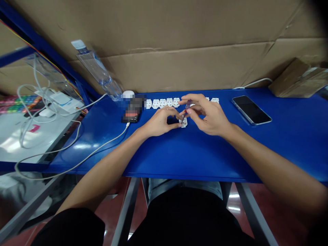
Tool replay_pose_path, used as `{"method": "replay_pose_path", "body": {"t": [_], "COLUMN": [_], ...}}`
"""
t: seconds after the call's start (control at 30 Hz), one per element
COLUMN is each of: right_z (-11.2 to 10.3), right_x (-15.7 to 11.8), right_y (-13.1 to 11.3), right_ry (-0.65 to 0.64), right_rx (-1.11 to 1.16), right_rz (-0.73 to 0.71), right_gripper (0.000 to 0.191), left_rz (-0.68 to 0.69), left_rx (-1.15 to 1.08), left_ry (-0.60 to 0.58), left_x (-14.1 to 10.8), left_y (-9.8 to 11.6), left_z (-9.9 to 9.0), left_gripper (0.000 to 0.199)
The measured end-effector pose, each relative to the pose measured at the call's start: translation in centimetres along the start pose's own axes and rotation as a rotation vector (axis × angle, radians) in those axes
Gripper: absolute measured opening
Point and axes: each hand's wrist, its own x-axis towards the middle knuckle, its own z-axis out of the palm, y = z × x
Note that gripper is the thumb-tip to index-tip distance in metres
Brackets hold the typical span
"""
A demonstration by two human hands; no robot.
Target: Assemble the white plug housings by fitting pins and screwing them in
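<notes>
pinching a slim, purplish, see-through-handled tool (189, 104) between thumb and fingertips, our right hand (210, 116) is closing narrowly around it and aiming its thin shaft down at a small, white, blocky plastic piece (184, 123). our left hand (161, 122) is curving its thumb and fingers into a ring and gripping that piece from the left, and the piece is sitting low at the blue, glossy tabletop (176, 153), between our two hands. just beyond them, a row of similar small, white plastic pieces (162, 103) is running along the far side, with our right hand hiding some of it. to the left, a dark, partly blurred-out phone (134, 119) is lying near the row, and a white, thin cable (102, 146) is plugging into its near end. behind that phone, a white, rounded object (128, 94) is resting near a clear plastic bottle with a white cap (96, 68). well to the right, a black-screened phone in a pale case (251, 109) is lying face up, and farther back a brown cardboard box (294, 78) is standing near the brown cardboard wall (179, 51).
</notes>
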Motion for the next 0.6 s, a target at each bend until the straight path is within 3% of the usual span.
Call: {"method": "replay_pose_path", "body": {"t": [0.1,0.4,0.6], "right_z": [0.0,0.3,0.2], "right_x": [-0.1,0.1,0.1], "right_y": [0.1,0.0,-0.4], "right_ry": [0.008,0.134,0.089], "right_rx": [-0.030,-0.191,-0.198], "right_rz": [-0.026,-0.088,-0.064], "right_gripper": [0.045,0.037,0.043], "left_rz": [0.029,0.010,0.001], "left_rx": [-0.026,-0.068,-0.066], "left_ry": [-0.021,-0.052,-0.060], "left_x": [0.1,0.1,0.1], "left_y": [-0.3,-0.4,-0.6], "left_z": [-0.4,0.0,0.5], "left_gripper": [0.020,0.010,0.012]}}
